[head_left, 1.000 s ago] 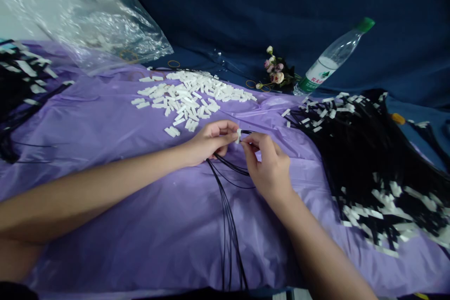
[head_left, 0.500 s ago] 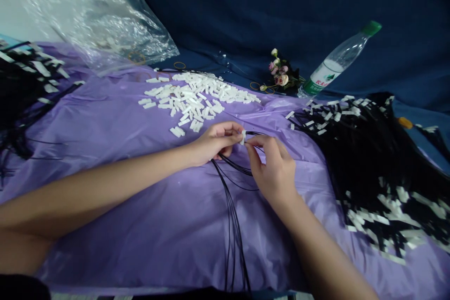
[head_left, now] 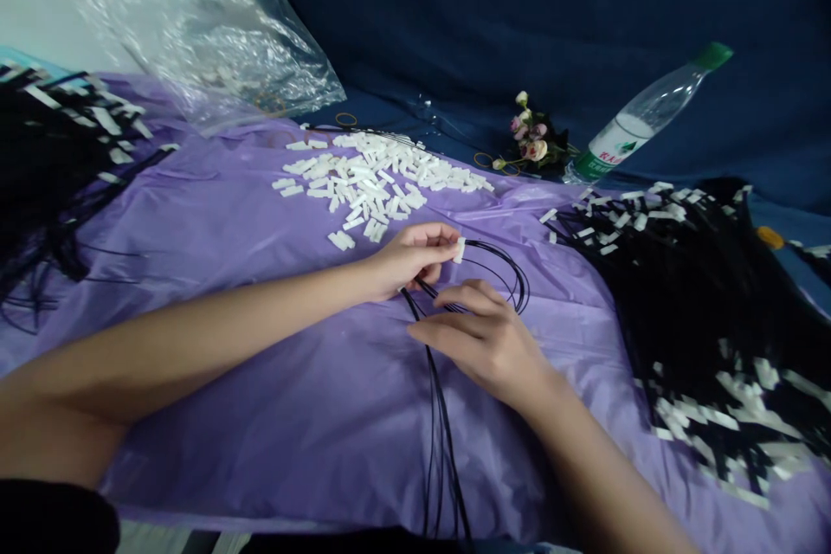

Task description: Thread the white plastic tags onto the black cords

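Observation:
My left hand (head_left: 425,255) is closed, pinching a white connector (head_left: 460,250) between thumb and fingertips. Thin black wires (head_left: 519,277) leave the connector's right side, loop round and run back under my left palm. From below that palm, more black wires (head_left: 442,415) hang down towards the near edge of the cloth. My right hand (head_left: 484,333) is just below and right of the left, beside the wires, its fingers stretched out and parted. Whether its fingertips touch the wires is unclear.
Loose white connectors (head_left: 376,177) lie heaped beyond my hands on the purple cloth (head_left: 260,398). Bundles of black wires with white ends lie at right (head_left: 688,294) and left (head_left: 39,156). Behind are a clear plastic bag (head_left: 214,43), artificial flowers (head_left: 533,143) and a tilted bottle (head_left: 623,138).
My right hand has let go near the connector and moved down and left towards the wires, fingers spreading. The wire loop now shows fully. My left hand keeps its hold; the view has shifted slightly.

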The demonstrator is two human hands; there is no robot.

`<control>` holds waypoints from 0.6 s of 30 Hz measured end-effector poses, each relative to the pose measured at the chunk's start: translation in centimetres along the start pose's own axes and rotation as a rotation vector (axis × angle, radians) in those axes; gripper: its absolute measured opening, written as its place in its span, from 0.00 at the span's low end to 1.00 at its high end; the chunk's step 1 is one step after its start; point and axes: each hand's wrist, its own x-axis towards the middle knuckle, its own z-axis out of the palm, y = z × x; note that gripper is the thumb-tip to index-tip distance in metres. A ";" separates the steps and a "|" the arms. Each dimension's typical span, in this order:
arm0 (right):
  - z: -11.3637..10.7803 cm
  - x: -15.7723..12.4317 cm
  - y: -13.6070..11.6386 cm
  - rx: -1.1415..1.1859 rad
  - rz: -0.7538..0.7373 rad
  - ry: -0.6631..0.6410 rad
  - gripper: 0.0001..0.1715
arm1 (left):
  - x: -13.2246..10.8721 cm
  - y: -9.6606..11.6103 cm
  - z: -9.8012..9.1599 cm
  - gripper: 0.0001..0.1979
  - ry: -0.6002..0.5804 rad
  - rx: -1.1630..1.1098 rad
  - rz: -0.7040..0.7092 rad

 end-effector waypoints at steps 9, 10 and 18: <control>-0.1 -0.3 0.5 0.091 -0.027 0.075 0.10 | 0.1 -0.3 -0.1 0.10 0.001 -0.030 0.008; -0.1 -0.4 0.6 0.114 -0.023 0.076 0.11 | 0.1 -0.3 -0.1 0.10 -0.001 -0.034 0.011; 0.4 -0.2 0.7 0.437 0.345 0.118 0.14 | 0.1 -0.4 -0.2 0.12 0.000 -0.003 -0.001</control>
